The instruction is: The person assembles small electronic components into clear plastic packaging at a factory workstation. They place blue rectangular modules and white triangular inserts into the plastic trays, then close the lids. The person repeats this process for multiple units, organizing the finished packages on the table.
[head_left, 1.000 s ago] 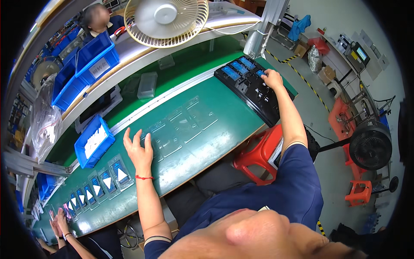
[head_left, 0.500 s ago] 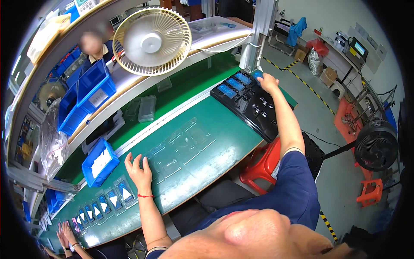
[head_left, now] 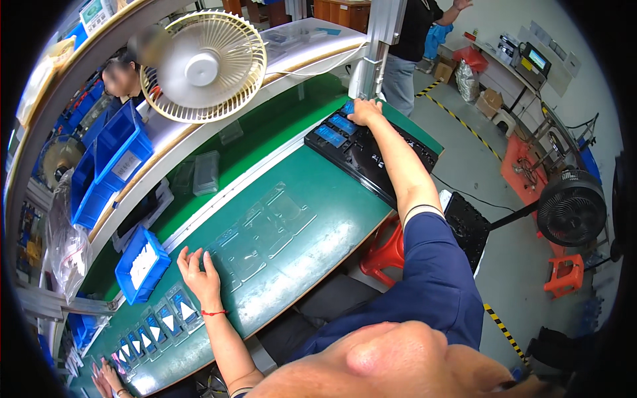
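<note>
Blue panels (head_left: 330, 136) sit in a black tray (head_left: 361, 163) at the right end of the green surface (head_left: 332, 199). The right hand (head_left: 366, 111) reaches the far panel; whether its fingers grip cannot be told. The left hand (head_left: 201, 277), fingers spread and empty, is beside clear plastic trays (head_left: 284, 219).

A factory assembly workshop is shown by the long green workbench (head_left: 325, 199), where clear blister trays (head_left: 175, 292) are laid in a row; blue parts bins (head_left: 141, 149) are shelved above, and the floor (head_left: 464, 162) is marked with black-and-yellow hazard tape (head_left: 505, 334).
</note>
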Available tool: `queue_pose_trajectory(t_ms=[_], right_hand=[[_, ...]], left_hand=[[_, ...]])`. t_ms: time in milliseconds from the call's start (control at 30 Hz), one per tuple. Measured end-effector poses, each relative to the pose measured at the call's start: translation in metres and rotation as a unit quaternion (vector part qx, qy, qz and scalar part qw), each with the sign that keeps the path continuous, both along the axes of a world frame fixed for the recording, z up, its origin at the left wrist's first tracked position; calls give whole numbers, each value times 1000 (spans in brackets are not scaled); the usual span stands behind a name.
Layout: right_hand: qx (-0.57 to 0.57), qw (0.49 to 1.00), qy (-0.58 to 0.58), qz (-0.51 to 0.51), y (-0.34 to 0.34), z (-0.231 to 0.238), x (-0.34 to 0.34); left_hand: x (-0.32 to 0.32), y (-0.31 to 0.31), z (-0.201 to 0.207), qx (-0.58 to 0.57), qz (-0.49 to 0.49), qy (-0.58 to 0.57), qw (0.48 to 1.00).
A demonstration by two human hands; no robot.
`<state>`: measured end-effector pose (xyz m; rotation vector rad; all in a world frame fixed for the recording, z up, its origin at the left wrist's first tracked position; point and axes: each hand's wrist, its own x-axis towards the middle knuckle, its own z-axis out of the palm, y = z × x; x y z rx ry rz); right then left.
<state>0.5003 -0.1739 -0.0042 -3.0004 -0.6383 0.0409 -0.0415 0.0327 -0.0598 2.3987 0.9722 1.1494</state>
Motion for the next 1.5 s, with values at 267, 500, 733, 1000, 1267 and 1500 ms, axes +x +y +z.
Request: queue_pose_trajectory(t_ms=[267, 500, 733, 1000, 1267, 1500], right_hand=[[6, 1000, -20, -21, 6, 7, -5], [8, 1000, -23, -4, 11, 3, -13], [-28, 998, 46, 35, 28, 7, -37], [-34, 999, 26, 10, 27, 18, -45], [-8, 1000, -11, 17, 44, 38, -75], [-21, 995, 71, 59, 58, 18, -91]], left_hand=[[-2, 1, 1, -18, 3, -6, 1000], [0, 3, -1, -22, -7, -14, 1000], [-3, 4, 0, -15, -6, 4, 1000], [-1, 1, 5, 16, -26, -29, 999], [-2, -1, 11, 6, -23, -48, 999], [-1, -3, 10, 7, -30, -81, 996]])
